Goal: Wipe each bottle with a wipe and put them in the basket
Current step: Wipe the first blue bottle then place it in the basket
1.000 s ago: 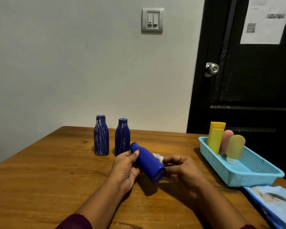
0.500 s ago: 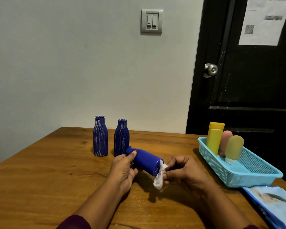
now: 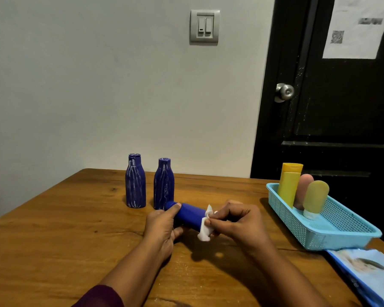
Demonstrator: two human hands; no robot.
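Note:
My left hand (image 3: pixel 163 227) grips a plain blue bottle (image 3: pixel 190 216) on its side above the table, cap end to the left. My right hand (image 3: pixel 235 220) pinches a white wipe (image 3: pixel 205 227) against the bottle's base end. Two more blue bottles streaked with white stand upright behind: one (image 3: pixel 135 181) on the left, the other (image 3: pixel 163 183) just behind my left hand. At the right, the light blue basket (image 3: pixel 341 231) holds a yellow bottle (image 3: pixel 289 185), a pink bottle (image 3: pixel 304 189) and an olive-yellow bottle (image 3: pixel 315 199).
A blue wipes pack (image 3: pixel 368 275) lies at the table's front right corner, touching the basket. The wooden table (image 3: pixel 64 229) meets a grey wall at the back. A black door (image 3: pixel 333 96) stands behind the basket.
The bottle has tilted flatter and moved slightly back. The wipe, earlier tucked behind the bottle, has come out to cover its base end under my right fingers.

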